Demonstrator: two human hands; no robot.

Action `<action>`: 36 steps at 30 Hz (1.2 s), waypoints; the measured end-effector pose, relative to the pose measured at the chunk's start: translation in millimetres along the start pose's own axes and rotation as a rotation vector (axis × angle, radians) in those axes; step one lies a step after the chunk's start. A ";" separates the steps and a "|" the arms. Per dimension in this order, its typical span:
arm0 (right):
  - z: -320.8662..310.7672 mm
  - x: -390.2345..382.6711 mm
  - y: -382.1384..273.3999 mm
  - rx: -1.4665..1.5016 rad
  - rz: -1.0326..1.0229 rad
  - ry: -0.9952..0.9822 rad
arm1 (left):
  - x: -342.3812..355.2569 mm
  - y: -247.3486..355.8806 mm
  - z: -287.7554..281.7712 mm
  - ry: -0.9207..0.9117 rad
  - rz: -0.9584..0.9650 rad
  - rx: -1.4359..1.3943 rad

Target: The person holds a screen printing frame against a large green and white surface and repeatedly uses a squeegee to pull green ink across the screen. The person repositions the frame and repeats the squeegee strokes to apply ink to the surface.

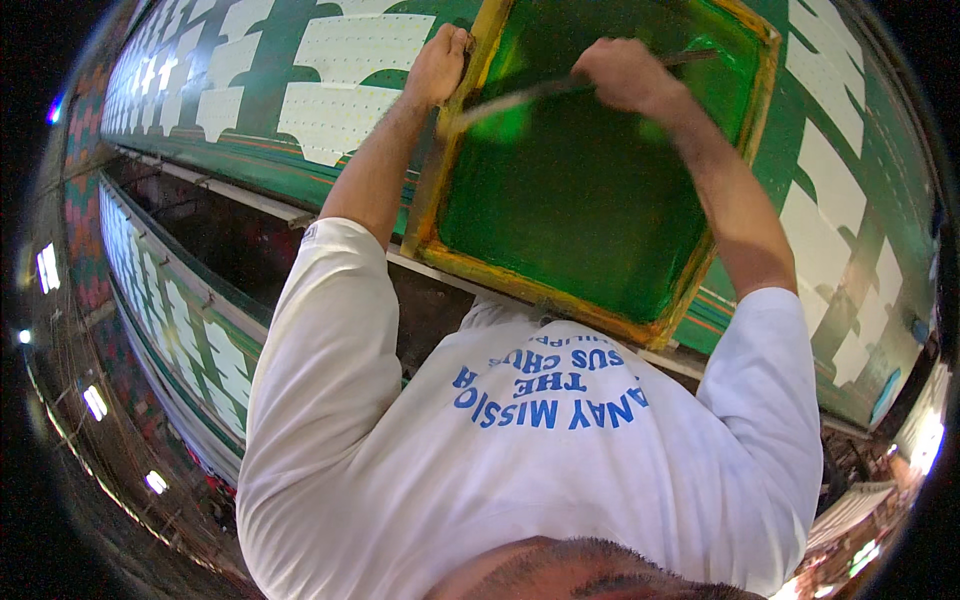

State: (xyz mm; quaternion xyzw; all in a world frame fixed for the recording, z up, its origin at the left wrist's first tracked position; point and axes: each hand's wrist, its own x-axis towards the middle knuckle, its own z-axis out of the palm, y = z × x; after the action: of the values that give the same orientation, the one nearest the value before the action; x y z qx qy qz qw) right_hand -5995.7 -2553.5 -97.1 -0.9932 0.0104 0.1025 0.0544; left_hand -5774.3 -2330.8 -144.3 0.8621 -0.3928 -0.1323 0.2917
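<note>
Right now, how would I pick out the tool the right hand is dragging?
Find the long green table lined with white fabric pieces. On it sits a wooden-framed screen with green mesh. The squeegee is the long thin bar lying across that mesh, under the right hand, the only loose tool inside the frame.

One square wooden frame with a green screen (590, 190). One long thin stick-like tool (520, 97) across it. Two hands. Many white cut cloth pieces (340, 115) in rows; too many to count.

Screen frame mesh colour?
Green mesh, in a yellow-orange wooden frame. Head view, the only one, shows it clearly.
</note>
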 end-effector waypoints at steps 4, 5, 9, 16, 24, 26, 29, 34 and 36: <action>15.7 -36.8 -83.3 0.064 -0.102 0.158 | 4.3 -7.0 3.3 -0.002 0.084 0.027; 19.7 -51.8 -103.9 0.064 -0.080 0.162 | 5.8 -9.5 4.8 0.011 0.127 0.015; 33.2 -109.2 -171.5 0.219 0.103 0.197 | 10.3 -22.9 16.0 0.024 0.233 0.143; 59.4 -167.2 -263.6 0.225 0.506 0.352 | 27.6 -56.6 43.8 0.081 0.424 0.354; 36.6 -156.8 -223.9 0.297 0.602 0.139 | 32.5 -52.1 42.8 0.090 0.473 0.257; 34.1 -146.4 -216.1 0.262 0.615 0.161 | 24.2 -42.1 33.9 0.009 0.371 0.246; 21.6 -136.1 -177.4 0.263 0.561 -0.016 | 12.8 -25.7 27.2 0.036 0.070 -0.027; 2.2 -103.0 -87.4 0.170 0.536 0.123 | 7.7 -14.7 18.0 0.043 0.140 0.024; 2.0 -75.3 -40.8 0.112 0.589 0.179 | 3.0 -12.1 12.7 -0.001 0.039 -0.041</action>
State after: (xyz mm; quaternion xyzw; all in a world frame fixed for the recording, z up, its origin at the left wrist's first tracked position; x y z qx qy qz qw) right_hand -6068.5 -2512.1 -79.3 -0.9480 0.3081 0.0251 0.0760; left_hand -5770.9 -2331.9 -161.7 0.8482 -0.4067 -0.1350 0.3114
